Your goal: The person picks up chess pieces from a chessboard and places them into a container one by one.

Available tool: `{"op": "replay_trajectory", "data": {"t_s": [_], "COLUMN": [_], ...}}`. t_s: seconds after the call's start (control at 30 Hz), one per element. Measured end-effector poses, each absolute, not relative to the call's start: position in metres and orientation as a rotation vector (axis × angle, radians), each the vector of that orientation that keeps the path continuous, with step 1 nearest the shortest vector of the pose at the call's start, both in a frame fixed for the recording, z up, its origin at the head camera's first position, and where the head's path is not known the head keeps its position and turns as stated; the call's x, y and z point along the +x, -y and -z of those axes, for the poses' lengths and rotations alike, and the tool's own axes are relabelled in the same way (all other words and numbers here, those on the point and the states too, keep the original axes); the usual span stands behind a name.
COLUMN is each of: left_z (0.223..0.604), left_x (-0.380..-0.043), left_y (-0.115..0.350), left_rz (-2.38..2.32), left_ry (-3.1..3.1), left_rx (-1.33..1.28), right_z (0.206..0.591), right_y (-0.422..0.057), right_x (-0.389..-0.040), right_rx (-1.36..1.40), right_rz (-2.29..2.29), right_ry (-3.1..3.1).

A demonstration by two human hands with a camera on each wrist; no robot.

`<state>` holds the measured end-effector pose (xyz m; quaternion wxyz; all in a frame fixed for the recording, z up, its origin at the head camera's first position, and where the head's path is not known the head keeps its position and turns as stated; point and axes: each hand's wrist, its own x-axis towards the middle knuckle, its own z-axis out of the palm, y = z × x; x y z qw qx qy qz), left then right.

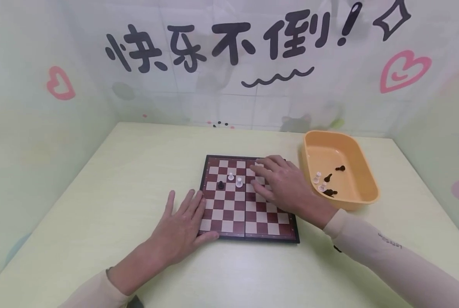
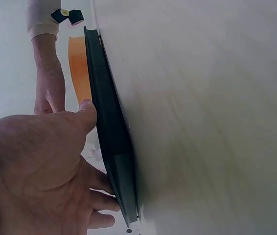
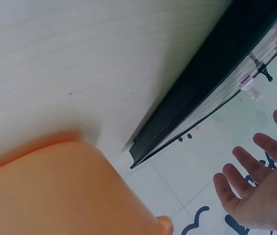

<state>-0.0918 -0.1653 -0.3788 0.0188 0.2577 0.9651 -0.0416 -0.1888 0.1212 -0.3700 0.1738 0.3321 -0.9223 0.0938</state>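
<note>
A folding chessboard (image 1: 228,215) with dark red and white squares lies opened flat on the table. Two white chess pieces (image 1: 239,182) and a black pawn (image 1: 221,185) stand on its left half. My left hand (image 1: 179,231) rests at the board's lower left corner, fingers straight along the left edge and thumb over the front edge. In the left wrist view the thumb (image 2: 87,115) touches the board's dark side. Above the board's right half is my right hand (image 1: 285,184), fingers spread and holding nothing; in the right wrist view those fingers (image 3: 246,164) are apart from the board.
An orange plastic bin (image 1: 352,171) stands right of the board, with several black and white chess pieces lying in it. A small black object (image 1: 337,248) shows beside the right sleeve. Walls with printed lettering enclose the back and sides of the table (image 1: 148,149).
</note>
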Motion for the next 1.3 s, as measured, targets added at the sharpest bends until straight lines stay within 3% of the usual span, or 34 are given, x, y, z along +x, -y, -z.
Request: {"op": "replay_trajectory", "data": {"t_s": [1.3], "left_z": [0.379], "left_x": [-0.093], "left_y": [0.162], "left_rz": [0.097], "left_ry": [-2.943], "left_rx": [0.774], "right_z": [0.381], "right_y": [-0.092], "right_x": [-0.197], "right_rx": [1.002], "right_rz": [-0.184], "right_ry": [2.646]}}
